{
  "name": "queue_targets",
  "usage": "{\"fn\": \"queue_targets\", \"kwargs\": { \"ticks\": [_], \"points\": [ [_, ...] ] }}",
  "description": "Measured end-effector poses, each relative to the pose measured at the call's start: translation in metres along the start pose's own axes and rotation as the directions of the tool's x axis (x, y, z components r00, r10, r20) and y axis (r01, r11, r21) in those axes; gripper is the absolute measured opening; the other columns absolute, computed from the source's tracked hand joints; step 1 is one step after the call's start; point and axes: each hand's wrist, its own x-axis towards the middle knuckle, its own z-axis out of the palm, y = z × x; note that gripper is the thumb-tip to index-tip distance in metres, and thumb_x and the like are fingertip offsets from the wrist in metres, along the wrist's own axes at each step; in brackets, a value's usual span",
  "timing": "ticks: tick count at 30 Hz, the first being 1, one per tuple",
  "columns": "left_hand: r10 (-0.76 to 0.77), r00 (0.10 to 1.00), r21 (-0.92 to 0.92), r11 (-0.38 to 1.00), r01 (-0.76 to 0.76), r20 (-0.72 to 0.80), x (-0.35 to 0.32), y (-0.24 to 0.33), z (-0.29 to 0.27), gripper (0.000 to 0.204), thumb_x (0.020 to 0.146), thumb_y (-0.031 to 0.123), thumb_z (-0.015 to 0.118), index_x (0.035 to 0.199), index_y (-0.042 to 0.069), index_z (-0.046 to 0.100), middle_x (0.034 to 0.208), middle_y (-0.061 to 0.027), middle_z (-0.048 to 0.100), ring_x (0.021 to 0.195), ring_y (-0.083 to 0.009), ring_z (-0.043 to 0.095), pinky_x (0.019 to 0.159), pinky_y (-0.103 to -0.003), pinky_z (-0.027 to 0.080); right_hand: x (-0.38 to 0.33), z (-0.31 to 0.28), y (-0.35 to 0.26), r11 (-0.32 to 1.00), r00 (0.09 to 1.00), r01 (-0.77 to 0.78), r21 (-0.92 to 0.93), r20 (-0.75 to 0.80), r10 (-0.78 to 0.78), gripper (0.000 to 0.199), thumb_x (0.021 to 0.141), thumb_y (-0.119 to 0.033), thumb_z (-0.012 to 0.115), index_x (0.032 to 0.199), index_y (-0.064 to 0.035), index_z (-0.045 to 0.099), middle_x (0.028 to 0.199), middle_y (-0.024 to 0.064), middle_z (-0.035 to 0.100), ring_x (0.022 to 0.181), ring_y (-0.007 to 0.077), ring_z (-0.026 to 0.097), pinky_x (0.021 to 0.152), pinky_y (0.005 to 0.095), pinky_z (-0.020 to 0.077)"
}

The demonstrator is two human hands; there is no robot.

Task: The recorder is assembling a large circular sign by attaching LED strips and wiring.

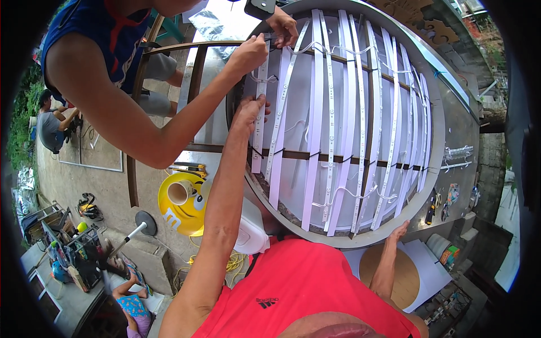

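Narrow gaps only between white light strips (pixel 329 112); crossed by dark bar (pixel 338 159) and looped wires (pixel 344 194); co-worker's hands (pixel 251 53) crowding upper left rim.

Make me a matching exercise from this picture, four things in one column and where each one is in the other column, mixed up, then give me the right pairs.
Things:
1. person's left hand
2. person's right hand
3. yellow round figure
4. co-worker's hands

Places:
A. on the lower rim of the round frame
B. below the frame, at the left
C. at the top of the frame, on the strips' upper ends
D. on a white light strip at the frame's left side

Pairs: 1-D, 2-A, 3-B, 4-C
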Motion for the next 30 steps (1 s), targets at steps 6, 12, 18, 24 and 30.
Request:
{"fn": "queue_targets", "kwargs": {
  "ticks": [6,12,18,24,30],
  "points": [
    [-0.007,1.0,0.019,1.0,0.007,0.01,-0.002,0.003,0.0,0.031,0.094,0.023,0.058,0.112,-0.002,0.056,0.097,-0.0109,0.064,0.08,-0.0206,0.062,0.068,-0.037,0.05,0.007,-0.003,0.006,0.999,0.999,-0.04,-0.019,0.036,0.04,0.071,0.095,-0.054,0.037,0.12,0.01,0.054,0.11,0.0213,0.06,0.095,0.0319,0.059,0.084,0.041,0.0466],
    [-0.008,1.0,0.013,1.0,0.008,0.01,-0.003,0.002,-0.001,0.031,0.094,0.023,0.058,0.113,-0.002,0.056,0.097,-0.0111,0.064,0.08,-0.021,0.062,0.069,-0.037,0.051,0.007,0.001,0.009,0.999,0.999,0.018,0.048,0.042,-0.02,0.07,0.096,-0.053,0.036,0.121,0.0094,0.053,0.11,0.0207,0.06,0.096,0.0317,0.058,0.086,0.0407,0.0455],
    [-0.012,1.0,0.003,1.0,0.012,0.009,-0.006,0.006,0.002,0.032,0.094,0.022,0.059,0.113,-0.003,0.056,0.098,-0.012,0.064,0.081,-0.021,0.062,0.069,-0.037,0.052,0.024,-0.007,0.02,0.996,0.993,-0.07,0.052,0.099,0.065,0.068,0.096,-0.052,0.035,0.123,0.0079,0.053,0.11,0.0199,0.06,0.096,0.031,0.058,0.087,0.04,0.0451],
    [-0.002,1.0,0.012,1.0,0.002,0.006,-0.002,0.002,-0.001,0.032,0.096,0.025,0.055,0.111,-0.003,0.054,0.095,-0.0117,0.064,0.077,-0.02,0.061,0.065,-0.037,0.051,0.017,-0.002,0.014,0.998,0.997,-0.058,0.019,0.057,0.057,0.066,0.096,-0.051,0.037,0.123,0.0071,0.053,0.111,0.0195,0.06,0.097,0.0305,0.058,0.086,0.0391,0.0453],
    [-0.017,1.0,0.005,1.0,0.017,0.015,0.0,0.004,-0.002,0.032,0.095,0.025,0.056,0.112,-0.003,0.054,0.094,-0.0108,0.065,0.077,-0.0199,0.063,0.066,-0.037,0.053,0.026,-0.008,0.025,0.993,0.994,-0.078,0.086,0.089,0.07,0.066,0.096,-0.051,0.038,0.126,0.0066,0.052,0.116,0.0197,0.059,0.101,0.0308,0.057,0.089,0.0382,0.0444]
  ]
}}
